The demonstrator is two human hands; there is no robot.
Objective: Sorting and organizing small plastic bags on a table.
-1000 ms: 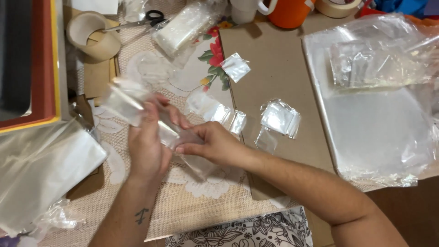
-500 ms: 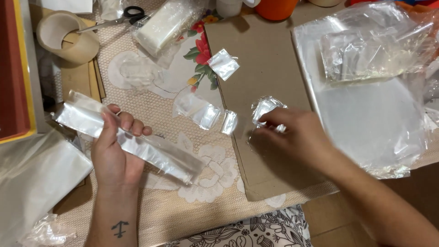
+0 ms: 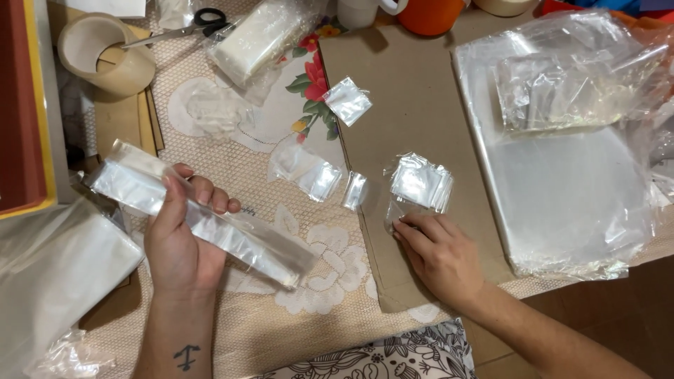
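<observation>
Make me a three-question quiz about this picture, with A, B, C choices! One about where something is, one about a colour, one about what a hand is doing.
1. Where are the scissors?
A. top left, by the tape roll
B. on the cardboard sheet
C. in the right hand

2. What colour is the mug at the top edge?
A. green
B. orange
C. black

3. What is the left hand doing?
A. lying flat and empty
B. cutting tape
C. gripping a long clear plastic bag stack

Answers: 1 A, they lie next to the roll. 2 B, its body is orange. 3 C, its fingers curl around the stack.
</observation>
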